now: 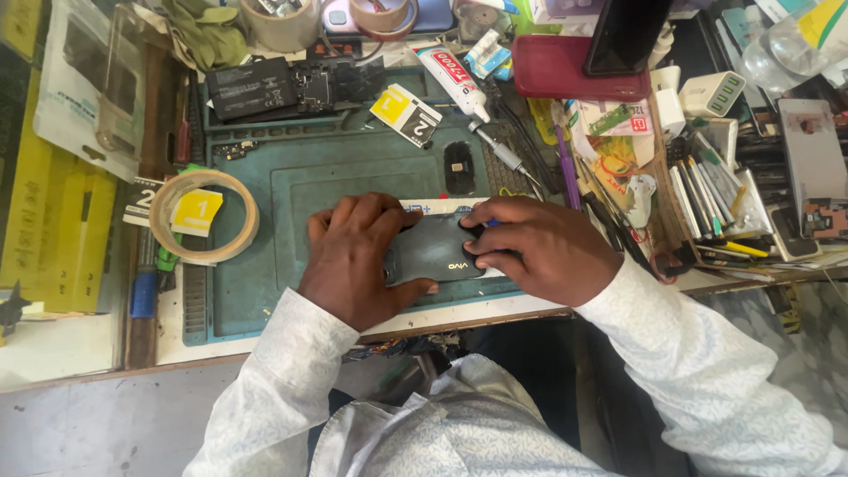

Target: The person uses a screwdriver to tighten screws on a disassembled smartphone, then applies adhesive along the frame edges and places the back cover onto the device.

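We see both hands clamped on the dark phone (435, 250): left hand (358, 256) grips its left end, right hand (543, 250) its right, over the green repair mat (291, 190); tape roll (204, 216) nearby.

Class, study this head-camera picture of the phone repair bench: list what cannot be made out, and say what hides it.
- Dark phone: its ends, covered by the left hand and right hand.
- Underside of the phone: faces the green mat.
- Tape roll at the top: cut by the frame edge.
- Small tools at right: too tangled to tell apart.
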